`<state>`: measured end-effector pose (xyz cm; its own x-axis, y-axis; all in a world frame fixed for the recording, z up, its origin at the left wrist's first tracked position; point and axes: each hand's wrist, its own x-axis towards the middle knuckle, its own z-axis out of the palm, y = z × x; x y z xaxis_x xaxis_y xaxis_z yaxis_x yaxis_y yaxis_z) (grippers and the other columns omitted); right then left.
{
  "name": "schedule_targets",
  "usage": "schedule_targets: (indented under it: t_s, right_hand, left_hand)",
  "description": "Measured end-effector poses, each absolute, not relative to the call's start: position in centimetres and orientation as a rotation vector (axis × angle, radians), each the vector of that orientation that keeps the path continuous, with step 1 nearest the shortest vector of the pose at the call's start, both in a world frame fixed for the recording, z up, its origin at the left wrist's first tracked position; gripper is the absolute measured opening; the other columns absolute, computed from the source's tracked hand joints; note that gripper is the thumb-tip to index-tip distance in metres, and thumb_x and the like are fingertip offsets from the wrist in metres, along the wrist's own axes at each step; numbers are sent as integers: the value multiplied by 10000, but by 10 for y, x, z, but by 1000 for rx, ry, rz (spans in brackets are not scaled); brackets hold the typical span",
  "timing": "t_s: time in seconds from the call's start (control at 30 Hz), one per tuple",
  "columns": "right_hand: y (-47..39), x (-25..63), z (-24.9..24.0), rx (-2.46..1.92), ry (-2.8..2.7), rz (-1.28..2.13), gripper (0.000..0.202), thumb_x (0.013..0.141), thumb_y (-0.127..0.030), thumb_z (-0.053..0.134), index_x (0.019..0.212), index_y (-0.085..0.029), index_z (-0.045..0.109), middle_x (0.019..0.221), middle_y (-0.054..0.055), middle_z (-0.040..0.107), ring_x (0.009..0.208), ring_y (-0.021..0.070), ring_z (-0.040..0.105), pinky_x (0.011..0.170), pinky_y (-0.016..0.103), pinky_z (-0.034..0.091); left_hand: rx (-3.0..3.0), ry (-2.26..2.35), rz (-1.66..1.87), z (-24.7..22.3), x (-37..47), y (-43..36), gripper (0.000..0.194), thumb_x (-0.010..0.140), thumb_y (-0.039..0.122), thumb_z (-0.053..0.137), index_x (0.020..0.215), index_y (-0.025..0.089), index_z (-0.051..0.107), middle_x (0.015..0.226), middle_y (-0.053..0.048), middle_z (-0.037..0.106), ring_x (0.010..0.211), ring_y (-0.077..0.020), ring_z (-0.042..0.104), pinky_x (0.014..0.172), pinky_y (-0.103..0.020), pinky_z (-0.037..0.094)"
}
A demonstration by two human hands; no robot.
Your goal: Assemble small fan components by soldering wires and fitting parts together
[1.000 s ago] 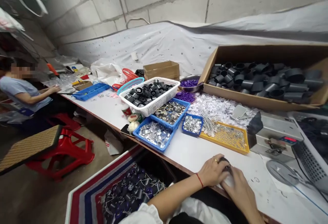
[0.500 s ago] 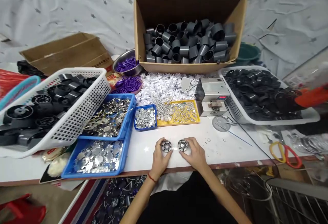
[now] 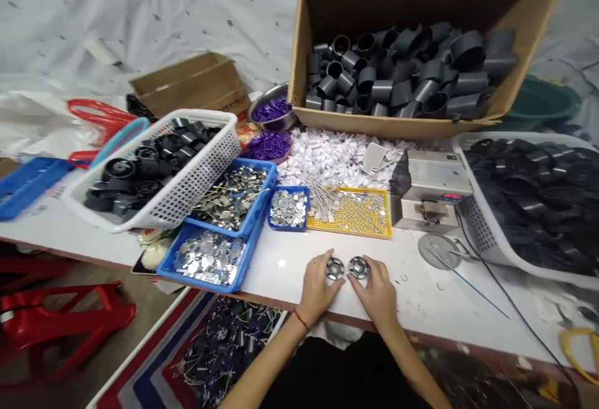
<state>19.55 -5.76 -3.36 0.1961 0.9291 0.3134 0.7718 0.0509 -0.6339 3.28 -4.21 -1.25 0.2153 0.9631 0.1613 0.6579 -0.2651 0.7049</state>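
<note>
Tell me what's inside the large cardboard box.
The large cardboard box holds a heap of dark grey tubes. Its bottom, and anything beneath the uppermost tubes, is covered by the heap and cannot be seen.

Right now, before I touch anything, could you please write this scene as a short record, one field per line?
Left hand: holds a dark round part
Right hand: holds a second round part
Spacing: the two parts are close together, side by side
Beyond the hands: yellow tray and small blue tray, both with small metal pieces
Left side: white basket with dark parts
Right side: metal machine with red display
Back: cardboard box with grey tubes
Surface: white table
</note>
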Motion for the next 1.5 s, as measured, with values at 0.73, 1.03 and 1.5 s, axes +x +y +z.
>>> schedule_targets:
  t_s: [0.73,1.03,1.5]
  right_hand:
    - [-101,193,-19,-1629,-924,443,362,789,-528,648,902,-185,638,783,94,648,683,219,610,640,362,521]
    - [-44,157,52,-1355,-1238,888,378,644,-447,815,724,-203,537,586,-45,502,529,111,486,495,234,426]
    - [-82,190,29,-1346,-942,1297,286,733,-405,740,899,-186,661,676,-1,657,591,132,616,558,249,528]
  left_hand:
    - [1758,2083,1215,136,-114,57,258,891,301,523,851,194,755,909,-40,760,848,-207,683,796,-325,510]
    - [918,1315,1156,77,40,-41,210,669,279,784,848,184,730,687,-24,729,617,-169,666,598,-274,541]
    - [749,942,818,55,45,-51,289,677,385,801,664,154,629,630,6,621,597,-119,598,628,-243,489]
